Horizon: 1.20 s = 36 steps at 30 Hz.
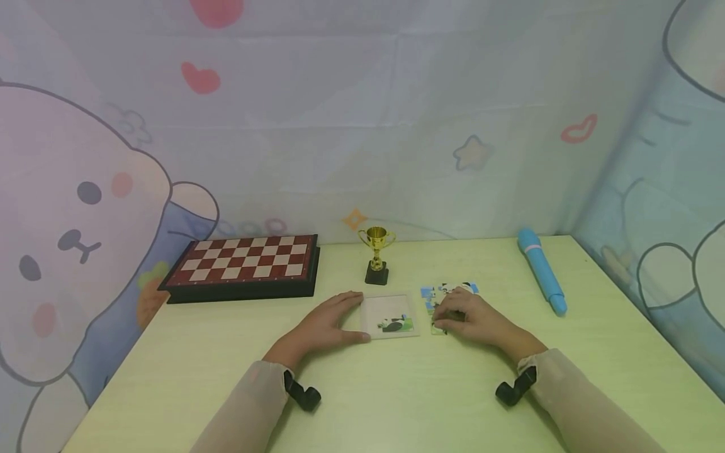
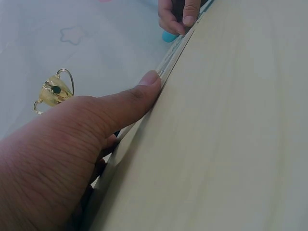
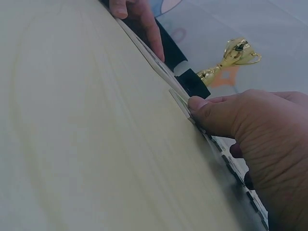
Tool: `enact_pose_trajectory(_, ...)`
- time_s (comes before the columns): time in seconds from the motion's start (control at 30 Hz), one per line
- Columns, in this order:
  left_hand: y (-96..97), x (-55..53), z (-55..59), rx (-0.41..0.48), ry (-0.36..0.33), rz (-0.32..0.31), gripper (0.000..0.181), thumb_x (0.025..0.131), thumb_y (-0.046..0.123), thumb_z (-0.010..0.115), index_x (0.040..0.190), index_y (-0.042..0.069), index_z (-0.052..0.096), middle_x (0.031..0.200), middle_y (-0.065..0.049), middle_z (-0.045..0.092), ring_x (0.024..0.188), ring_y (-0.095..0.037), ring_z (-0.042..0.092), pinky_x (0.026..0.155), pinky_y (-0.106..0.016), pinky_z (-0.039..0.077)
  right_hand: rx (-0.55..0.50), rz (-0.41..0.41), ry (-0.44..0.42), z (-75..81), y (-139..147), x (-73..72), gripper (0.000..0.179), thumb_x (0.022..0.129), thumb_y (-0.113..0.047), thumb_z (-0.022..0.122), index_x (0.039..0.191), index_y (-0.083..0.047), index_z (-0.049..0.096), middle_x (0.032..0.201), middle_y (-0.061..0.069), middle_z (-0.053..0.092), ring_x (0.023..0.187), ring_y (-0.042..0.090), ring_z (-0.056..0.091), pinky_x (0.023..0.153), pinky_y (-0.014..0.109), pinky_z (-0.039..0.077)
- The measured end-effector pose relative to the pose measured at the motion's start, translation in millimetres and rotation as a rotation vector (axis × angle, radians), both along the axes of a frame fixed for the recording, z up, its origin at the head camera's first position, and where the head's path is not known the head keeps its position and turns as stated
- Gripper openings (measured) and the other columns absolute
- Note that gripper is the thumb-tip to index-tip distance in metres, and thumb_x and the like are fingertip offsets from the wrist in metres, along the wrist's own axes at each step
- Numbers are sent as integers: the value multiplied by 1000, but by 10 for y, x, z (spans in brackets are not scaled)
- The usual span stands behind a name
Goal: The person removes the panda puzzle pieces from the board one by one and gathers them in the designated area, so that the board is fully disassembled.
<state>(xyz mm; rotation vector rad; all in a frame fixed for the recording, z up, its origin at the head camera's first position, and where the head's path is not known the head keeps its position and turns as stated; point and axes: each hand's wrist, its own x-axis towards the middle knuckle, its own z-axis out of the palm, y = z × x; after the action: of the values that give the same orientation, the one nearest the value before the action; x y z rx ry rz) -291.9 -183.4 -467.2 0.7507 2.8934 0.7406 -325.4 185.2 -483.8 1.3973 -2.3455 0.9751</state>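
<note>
In the head view, my left hand (image 1: pixel 321 327) rests at the left side of a small square puzzle tray (image 1: pixel 370 318). Its fingers reach the far left corner and its thumb lies along the near left corner. Inside the tray, a panda puzzle piece (image 1: pixel 396 323) sits at the lower right. Just right of the tray, my right hand (image 1: pixel 472 318) bends over a group of panda puzzle pieces (image 1: pixel 428 292). Thumb and fingers pinch a puzzle piece (image 3: pixel 180 105) at the group's near left corner. The palm and fingers hide part of the group.
A gold trophy cup (image 1: pixel 376 255) on a black base stands behind the tray. At the back left lies a red and white chessboard box (image 1: pixel 243 267). A blue toy microphone (image 1: pixel 540 267) lies at the right. A printed cloth (image 1: pixel 396 126) hangs behind the table.
</note>
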Motion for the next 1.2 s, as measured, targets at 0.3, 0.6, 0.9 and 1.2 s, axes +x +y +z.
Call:
enact_pose_trajectory(0.3,-9,-9,-57,18,-6,-5,94,81,68,70,156,20,41,160,0,35,148,-25,29,118,-50,28,-86,34,88,-10,-148,0,17,89,-6,76,100,-18,75,96,-11,70,77,14,51,69,26,40)
enact_pose_trajectory(0.6,-5,1,-34,-4,-7,-1,95,81,72,67,157,22,38,161,3,34,149,-21,28,118,-48,28,8,-14,-12,-1,-585,-23,13,95,-30,72,106,-24,73,104,-18,67,95,12,54,81,31,45)
enact_pose_trajectory(0.9,-21,-22,-9,-11,-3,5,95,81,74,66,157,25,38,161,5,34,148,-20,29,118,-48,29,101,-12,-15,43,-935,-93,19,92,-41,73,103,-25,72,101,-18,65,93,8,50,82,30,46)
enact_pose_trajectory(1.2,-13,-15,-4,-3,-6,2,93,82,69,68,157,23,38,161,4,34,148,-21,29,118,-47,29,145,-33,-47,66,-941,-45,19,90,-42,75,100,-26,71,100,-17,63,93,9,50,82,30,46)
